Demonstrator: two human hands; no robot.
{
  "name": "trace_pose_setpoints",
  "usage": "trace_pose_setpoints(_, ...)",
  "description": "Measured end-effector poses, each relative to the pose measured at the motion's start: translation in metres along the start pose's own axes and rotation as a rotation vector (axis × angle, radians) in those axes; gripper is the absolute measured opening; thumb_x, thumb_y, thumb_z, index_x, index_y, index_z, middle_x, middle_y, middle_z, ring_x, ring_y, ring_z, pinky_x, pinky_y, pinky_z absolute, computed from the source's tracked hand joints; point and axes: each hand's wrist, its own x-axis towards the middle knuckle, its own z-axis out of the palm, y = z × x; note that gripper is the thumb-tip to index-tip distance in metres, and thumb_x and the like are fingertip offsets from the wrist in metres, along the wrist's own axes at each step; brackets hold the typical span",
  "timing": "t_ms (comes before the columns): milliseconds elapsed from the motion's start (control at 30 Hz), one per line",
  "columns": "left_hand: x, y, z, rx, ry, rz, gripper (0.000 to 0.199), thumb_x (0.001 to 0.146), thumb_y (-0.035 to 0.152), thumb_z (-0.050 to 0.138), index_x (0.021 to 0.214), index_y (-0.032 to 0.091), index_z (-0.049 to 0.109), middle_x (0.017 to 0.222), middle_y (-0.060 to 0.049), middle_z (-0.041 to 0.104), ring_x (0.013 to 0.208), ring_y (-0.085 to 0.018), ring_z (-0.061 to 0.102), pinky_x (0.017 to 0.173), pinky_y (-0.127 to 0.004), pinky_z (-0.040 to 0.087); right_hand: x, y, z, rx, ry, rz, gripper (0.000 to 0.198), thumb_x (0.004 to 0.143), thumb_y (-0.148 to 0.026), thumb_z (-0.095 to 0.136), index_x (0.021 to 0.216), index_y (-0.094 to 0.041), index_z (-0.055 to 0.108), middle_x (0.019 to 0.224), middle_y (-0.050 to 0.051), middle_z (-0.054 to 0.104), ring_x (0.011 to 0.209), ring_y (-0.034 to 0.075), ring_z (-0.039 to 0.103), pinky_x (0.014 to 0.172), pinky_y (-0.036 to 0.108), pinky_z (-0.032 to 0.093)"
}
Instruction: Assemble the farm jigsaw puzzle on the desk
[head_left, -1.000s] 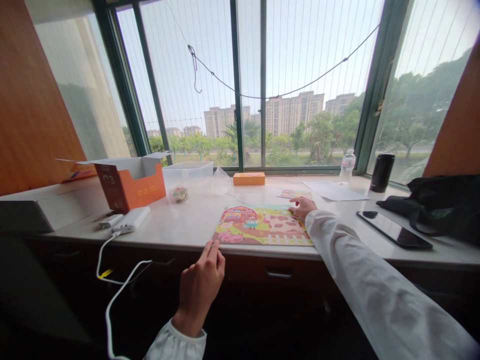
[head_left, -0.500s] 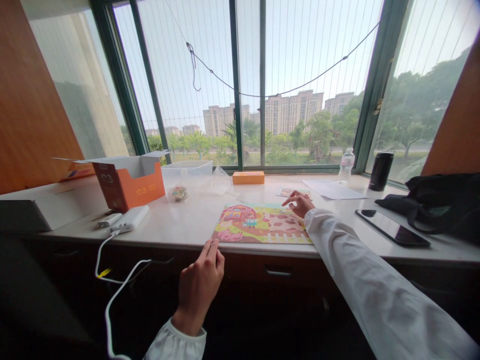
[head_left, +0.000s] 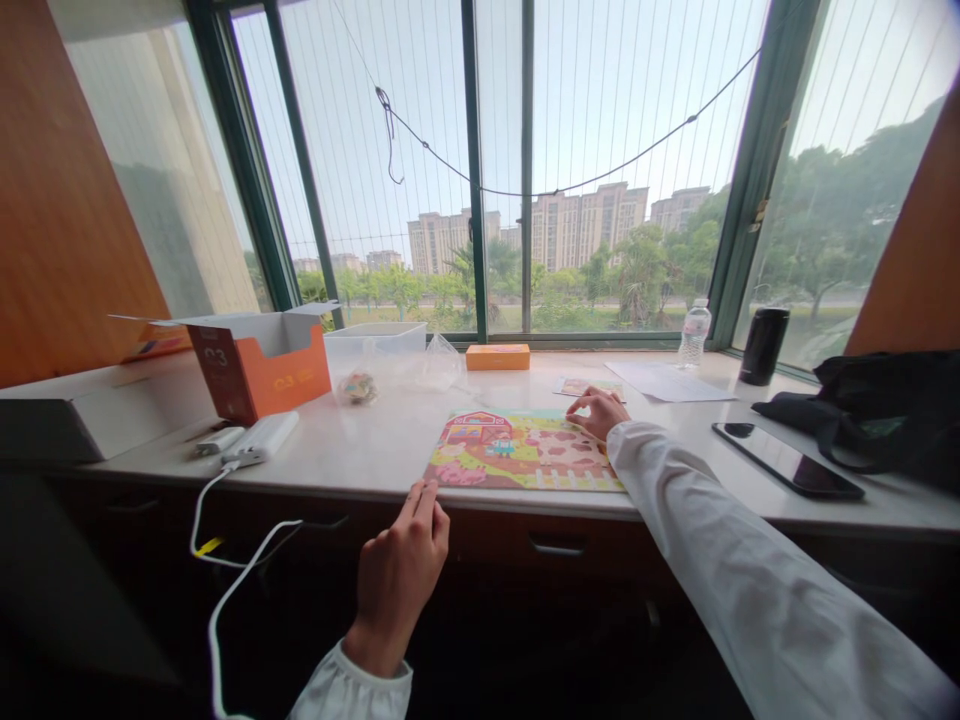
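Observation:
A flat board with a colourful farm picture (head_left: 517, 455), showing a red barn, a pink pig, a spotted cow and a white fence, lies at the counter's front edge. My left hand (head_left: 405, 550) is at its near left corner, fingers together and closed at the edge; the thumb is largely hidden. My right hand (head_left: 598, 412) reaches over the board's far right part. Its fingers are bent down and drawn together at the surface, and anything between the fingertips is too small to make out. Behind that hand lies a small printed card (head_left: 589, 387).
At left stand an open orange box (head_left: 300, 375), a clear plastic bin (head_left: 375, 345), a bag of small pieces (head_left: 358, 388) and a white power bank (head_left: 270, 437) with a cable. An orange carton (head_left: 497, 357), paper (head_left: 667, 380), bottle (head_left: 694, 335), black tumbler (head_left: 763, 345) and phone (head_left: 784, 460) stand farther around.
My right hand's fingers have lowered to the board and drawn closer together. My left hand stays at the near left corner.

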Motion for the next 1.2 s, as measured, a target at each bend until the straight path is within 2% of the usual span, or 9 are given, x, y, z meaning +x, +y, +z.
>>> trace_pose_setpoints(133,0.0,0.0,0.002,0.009,0.004,-0.004,0.043,0.096,0.034,0.04,0.133,0.029,0.062,0.136,-0.01,0.061,0.075,-0.022,0.073,0.066,-0.032,0.058,0.007,-0.001,0.006,-0.01,-0.028,0.065,0.018,0.08,-0.044,0.069,0.088,-0.03,0.078,0.1,0.003,0.062,0.097,0.021,0.058,0.099,0.041,0.034)
trace_pose_setpoints(433,0.001,0.001,0.002,0.029,0.006,-0.002,0.043,0.096,0.033,0.04,0.133,0.03,0.062,0.137,-0.009,0.06,0.075,-0.023,0.073,0.063,-0.032,0.057,0.016,-0.01,0.016,-0.101,-0.145,0.106,0.024,0.089,-0.039,0.057,0.09,-0.025,0.077,0.105,0.006,0.066,0.1,0.021,0.06,0.099,0.038,0.035)
trace_pose_setpoints(667,0.001,0.001,0.002,0.015,0.004,-0.021,0.043,0.095,0.033,0.042,0.133,0.03,0.062,0.134,-0.01,0.062,0.076,-0.021,0.073,0.067,-0.03,0.057,0.019,-0.005,0.017,-0.065,-0.111,0.177,0.027,0.09,-0.038,0.054,0.09,-0.023,0.077,0.105,0.007,0.068,0.091,0.018,0.062,0.092,0.032,0.041)
trace_pose_setpoints(833,0.0,0.0,0.003,0.026,0.007,-0.005,0.043,0.096,0.034,0.041,0.134,0.031,0.061,0.136,-0.008,0.06,0.076,-0.021,0.073,0.065,-0.03,0.057,0.018,-0.001,0.013,-0.047,-0.062,0.164,0.025,0.086,-0.043,0.06,0.091,-0.026,0.078,0.1,0.005,0.069,0.089,0.019,0.062,0.088,0.032,0.044)
trace_pose_setpoints(1000,0.0,0.0,0.002,0.047,0.01,-0.004,0.042,0.096,0.034,0.04,0.133,0.031,0.062,0.137,-0.006,0.06,0.076,-0.022,0.073,0.063,-0.029,0.057,0.015,-0.003,0.008,-0.061,-0.103,0.095,0.023,0.081,-0.045,0.067,0.091,-0.029,0.079,0.096,0.004,0.07,0.087,0.019,0.063,0.083,0.03,0.045)
trace_pose_setpoints(1200,0.001,0.002,0.0,0.047,0.008,0.001,0.042,0.097,0.033,0.04,0.133,0.031,0.062,0.138,-0.006,0.059,0.076,-0.022,0.073,0.063,-0.031,0.057,0.014,-0.017,0.004,-0.148,-0.152,0.084,0.025,0.087,-0.04,0.059,0.093,-0.026,0.079,0.108,0.008,0.069,0.099,0.023,0.063,0.091,0.033,0.042)
